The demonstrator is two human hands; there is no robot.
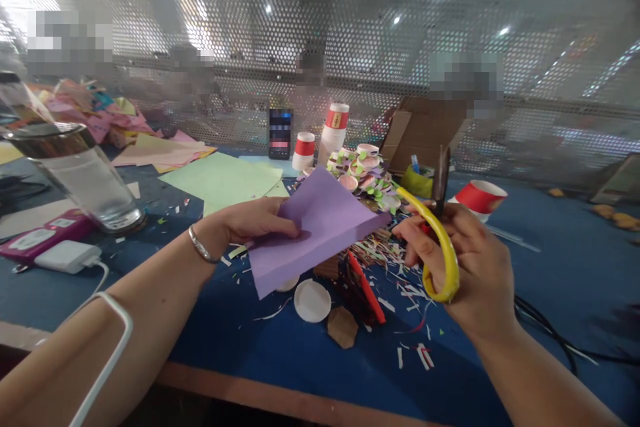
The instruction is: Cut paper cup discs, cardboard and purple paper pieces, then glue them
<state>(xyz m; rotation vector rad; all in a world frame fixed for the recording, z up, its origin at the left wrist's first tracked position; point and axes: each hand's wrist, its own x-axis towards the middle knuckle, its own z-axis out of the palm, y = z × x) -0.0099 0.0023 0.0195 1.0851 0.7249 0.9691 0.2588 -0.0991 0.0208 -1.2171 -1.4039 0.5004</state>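
Note:
My left hand (250, 221) pinches a folded purple sheet of paper (313, 233) by its left edge and holds it above the blue table (550, 247). My right hand (460, 260) grips yellow-handled scissors (440, 240), fingers through the loops, blades pointing upward just right of the paper's tip. Below both hands lie paper scraps (405, 293), a white paper disc (313, 300) and a brown cardboard piece (343, 327). Behind the paper stands a craft piece covered in small paper flowers (367, 173).
A glass of water (87, 183) stands at the left, beside a white charger (67, 257) and pink case (40, 237). Green paper sheets (223, 180), red-and-white paper cups (480, 199), a phone (280, 133) and a cardboard box (425, 130) sit farther back. Black cables (545, 330) run at right.

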